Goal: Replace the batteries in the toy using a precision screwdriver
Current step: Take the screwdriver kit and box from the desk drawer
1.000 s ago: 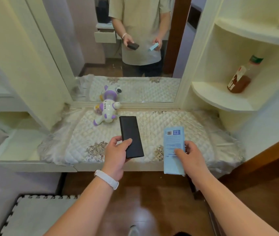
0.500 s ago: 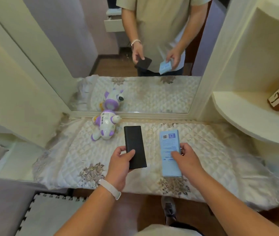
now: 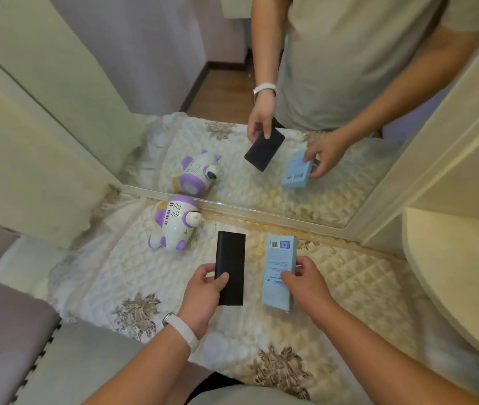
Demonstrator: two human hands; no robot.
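**Head view: two closed boxes in hand, toy by the mirror**

From my seat I see the left hand [image 3: 203, 292] gripping the near end of a slim black case [image 3: 230, 252], thumb across its top. The right hand [image 3: 305, 283] grasps a light blue box [image 3: 279, 258] with a barcode at its far end. Both containers are closed, so I cannot tell what is inside. They sit side by side, apart, over the bench's quilted cover [image 3: 115, 273]. The purple-and-white toy [image 3: 174, 225] lies on its side just beside the mirror [image 3: 226, 92], left of the case.
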